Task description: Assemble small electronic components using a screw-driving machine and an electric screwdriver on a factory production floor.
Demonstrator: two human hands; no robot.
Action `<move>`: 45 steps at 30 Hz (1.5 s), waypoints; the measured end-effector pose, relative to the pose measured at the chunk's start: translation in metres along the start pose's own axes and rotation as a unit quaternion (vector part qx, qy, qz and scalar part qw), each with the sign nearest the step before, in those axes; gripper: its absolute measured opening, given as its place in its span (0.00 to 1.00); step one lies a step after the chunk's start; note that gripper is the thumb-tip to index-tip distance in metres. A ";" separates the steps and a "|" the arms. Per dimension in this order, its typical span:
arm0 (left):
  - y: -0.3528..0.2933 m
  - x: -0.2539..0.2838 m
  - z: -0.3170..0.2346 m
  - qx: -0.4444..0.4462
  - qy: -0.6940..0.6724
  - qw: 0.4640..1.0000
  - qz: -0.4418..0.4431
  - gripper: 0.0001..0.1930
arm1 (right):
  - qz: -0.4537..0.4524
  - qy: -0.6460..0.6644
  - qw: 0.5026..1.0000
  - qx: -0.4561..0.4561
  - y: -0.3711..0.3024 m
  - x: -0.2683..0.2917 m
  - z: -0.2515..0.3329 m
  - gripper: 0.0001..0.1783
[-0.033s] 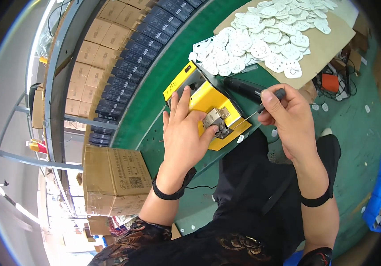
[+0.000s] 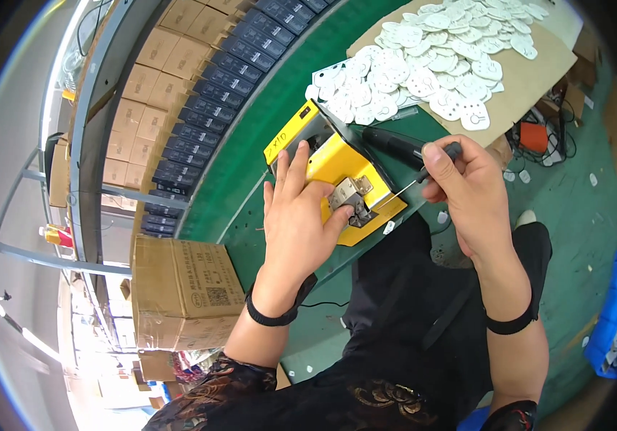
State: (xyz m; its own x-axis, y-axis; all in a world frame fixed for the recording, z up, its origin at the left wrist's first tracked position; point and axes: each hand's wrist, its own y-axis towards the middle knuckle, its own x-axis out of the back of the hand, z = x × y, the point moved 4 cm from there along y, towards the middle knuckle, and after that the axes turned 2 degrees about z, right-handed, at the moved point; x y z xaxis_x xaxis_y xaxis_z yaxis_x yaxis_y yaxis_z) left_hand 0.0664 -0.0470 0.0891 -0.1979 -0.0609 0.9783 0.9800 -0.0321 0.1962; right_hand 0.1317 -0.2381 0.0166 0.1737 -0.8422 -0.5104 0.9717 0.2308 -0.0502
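A bent yellow metal machine housing [image 2: 355, 172] stands on the green bench, with a small silver metal fixture [image 2: 349, 195] mounted on it. My left hand [image 2: 297, 219] lies over the housing, fingers spread, its thumb and forefinger touching the fixture. Gripped in my right hand [image 2: 470, 194] is a thin screwdriver [image 2: 453, 151] with a dark handle. Its slim shaft slants down-left to the fixture's right side; whether the tip touches cannot be made out. Behind it lies a thick black tapered cylinder [image 2: 394, 144], partly hidden by the right hand.
White rounded flat pieces [image 2: 459, 65] are heaped on cardboard at the far right. A large carton [image 2: 186, 294] stands left of my left arm. Small boxes and dark packs [image 2: 215, 100] line the shelf. A blue bin [image 2: 610, 323] is at the right; cables lie beyond the bench.
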 end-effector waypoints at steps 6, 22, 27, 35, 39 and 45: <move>0.001 0.001 0.000 -0.002 -0.007 1.000 0.000 0.15 | 0.018 -0.058 0.998 -0.013 0.027 -0.007 -0.005 0.15; 0.002 -0.001 0.004 -0.027 -0.030 0.999 0.002 0.15 | -0.015 -0.078 0.995 -0.063 0.040 -0.007 -0.012 0.19; 0.002 -0.001 0.002 -0.033 -0.035 0.999 0.001 0.15 | -0.013 -0.077 0.995 -0.065 0.037 -0.005 -0.014 0.20; 0.000 -0.001 0.004 -0.020 -0.030 0.999 -0.004 0.15 | -0.006 -0.098 0.995 -0.032 0.032 -0.016 0.004 0.20; 0.000 -0.001 0.003 -0.020 -0.026 0.999 -0.005 0.15 | 0.017 -0.147 0.986 0.072 0.034 -0.030 0.012 0.20; 0.000 -0.002 0.003 -0.025 -0.020 0.999 -0.010 0.15 | 0.033 -0.283 0.942 0.177 0.035 -0.053 0.036 0.22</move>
State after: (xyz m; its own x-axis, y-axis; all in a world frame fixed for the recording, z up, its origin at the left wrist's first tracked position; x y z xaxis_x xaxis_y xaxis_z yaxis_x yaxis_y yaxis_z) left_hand 0.0667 -0.0434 0.0877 -0.2151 -0.0198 0.9764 0.9735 -0.0832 0.2128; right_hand 0.1627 -0.2029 0.0730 0.1953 -0.9799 0.0416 0.9313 0.1986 0.3053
